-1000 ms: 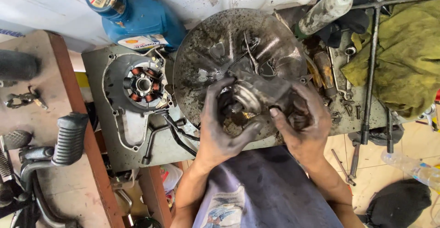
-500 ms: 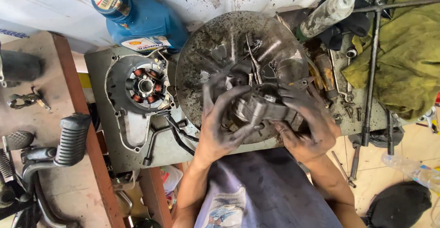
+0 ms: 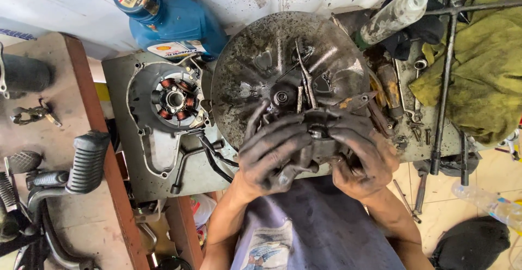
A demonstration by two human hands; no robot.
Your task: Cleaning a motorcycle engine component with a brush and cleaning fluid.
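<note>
Head view showed the left hand and the right hand, both black with grease, closed together around a small dark metal part, fingers curled over it from either side, so the part sat between the two palms just above the person's lap. To my eye, such work goes best with a firm two-sided grip, thumbs steadying the piece so it cannot slip on the oily skin, and with the part kept over the pan in case something drops. Just beyond the fingertips lay a round, dirty metal pan, and in it were a small bearing-like ring, thin rods and springs, and oily grime. Left of the left hand, on the grey counter, rested an engine cover with copper stator coils and its black cable. Farther out past the pan stood a blue oil jug; what it held could not be seen. Beyond the right hand lay a pale spray bottle, a long cross wrench and a yellow-green rag.
</note>
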